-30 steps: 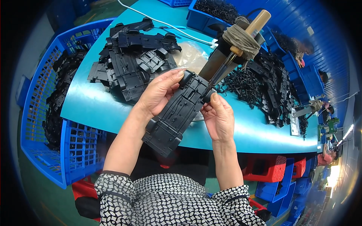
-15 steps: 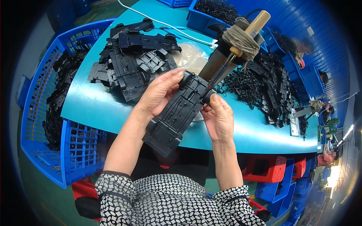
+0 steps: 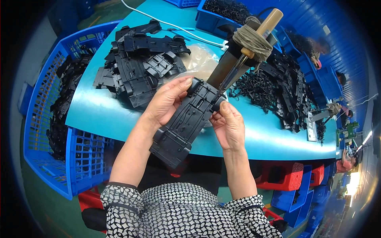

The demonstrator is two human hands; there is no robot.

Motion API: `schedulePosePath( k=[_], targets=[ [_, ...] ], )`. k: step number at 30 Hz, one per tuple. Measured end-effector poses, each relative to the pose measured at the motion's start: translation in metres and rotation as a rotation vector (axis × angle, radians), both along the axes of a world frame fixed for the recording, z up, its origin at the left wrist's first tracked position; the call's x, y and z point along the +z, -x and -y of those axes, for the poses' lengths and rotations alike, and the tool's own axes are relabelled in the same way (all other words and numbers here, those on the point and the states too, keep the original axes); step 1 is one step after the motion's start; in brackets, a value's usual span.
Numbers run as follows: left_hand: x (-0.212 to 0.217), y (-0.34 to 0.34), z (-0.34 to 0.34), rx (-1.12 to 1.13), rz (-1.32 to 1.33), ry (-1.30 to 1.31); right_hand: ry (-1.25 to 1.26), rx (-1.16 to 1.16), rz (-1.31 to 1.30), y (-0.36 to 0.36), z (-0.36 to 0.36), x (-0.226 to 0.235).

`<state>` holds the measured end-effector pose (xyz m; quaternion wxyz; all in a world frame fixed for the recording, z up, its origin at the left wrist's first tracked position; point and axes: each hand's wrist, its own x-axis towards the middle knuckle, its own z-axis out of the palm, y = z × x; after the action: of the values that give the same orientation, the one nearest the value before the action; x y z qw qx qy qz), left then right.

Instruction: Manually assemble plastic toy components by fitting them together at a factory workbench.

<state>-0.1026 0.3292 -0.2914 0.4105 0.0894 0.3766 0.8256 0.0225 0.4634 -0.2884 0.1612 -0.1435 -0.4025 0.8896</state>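
A black plastic toy car chassis [image 3: 183,126] is held over the table's near edge, tilted with its far end up to the right. My left hand [image 3: 170,98] pinches its far left corner, thumb on the rounded wheel-arch part. At the far right corner, my right hand [image 3: 229,126] grips it between thumb and fingers. A wooden-handled iron [image 3: 271,20], bound with grey cloth [image 3: 253,43] to a stand, points its metal rod down at the chassis's far right side. The tip appears to meet the plastic, but the exact contact is too small to tell.
More black chassis [image 3: 137,65] lie heaped at the left of the teal table [image 3: 95,109]. Small black parts [image 3: 256,89] and further chassis [image 3: 283,93] spread right. A blue basket [image 3: 68,158] stands left; a blue bin [image 3: 214,24] sits behind. A white cable [image 3: 170,24] crosses the table.
The chassis and both hands have shifted very slightly downward relative to the stand. Both hands keep the same grip, and the view has moved a little.
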Motion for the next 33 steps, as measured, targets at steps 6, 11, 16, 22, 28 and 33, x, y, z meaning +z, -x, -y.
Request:
schedulePosePath(
  k=[6,11,16,22,28,33],
  targets=[
    [-0.005,-0.014,0.006,-0.034,-0.122,0.101,0.126,0.091,0.032,-0.025,-0.003,-0.004],
    [0.006,-0.056,0.023,-0.207,-0.257,0.430,0.106,0.138,0.087,-0.095,-0.021,-0.019],
    [0.010,-0.056,0.051,-0.155,-0.405,0.544,0.072,-0.217,0.051,-0.243,-0.074,-0.043],
    [-0.008,-0.059,0.048,-0.298,-0.498,0.438,0.172,-1.115,0.420,-0.501,-0.059,-0.119],
    [0.003,-0.047,0.049,-0.260,-0.517,0.470,0.073,-1.488,1.104,-0.578,0.023,-0.179],
    [0.005,-0.059,0.052,-0.111,-0.489,0.578,-0.202,-0.610,2.155,-0.622,0.068,-0.294]
  ],
)
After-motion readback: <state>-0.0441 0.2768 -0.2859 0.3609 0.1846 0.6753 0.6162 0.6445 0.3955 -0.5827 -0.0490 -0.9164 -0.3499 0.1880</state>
